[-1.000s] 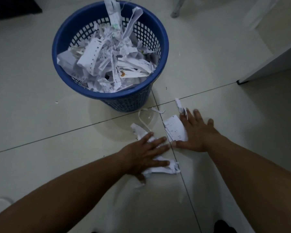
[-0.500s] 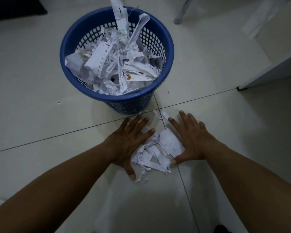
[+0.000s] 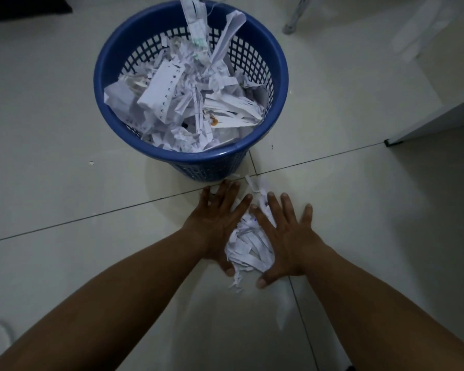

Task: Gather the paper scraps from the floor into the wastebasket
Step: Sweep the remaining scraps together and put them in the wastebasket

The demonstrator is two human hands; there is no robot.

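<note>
Your left hand (image 3: pixel 217 223) and right hand (image 3: pixel 284 236) lie flat with fingers spread wide, one on each side of the paper scraps (image 3: pixel 248 245), both touching the pile. The pile runs from you toward the blue wastebasket (image 3: pixel 193 156), which stands just past your fingertips. The pale tile floor (image 3: pixel 65 129) looks smooth, and the room is dim.

Single head-worn wide-angle view, facing steeply down, near the floor (image 3: pixel 51 263), wastebasket (image 3: pixel 198 159) ahead
</note>
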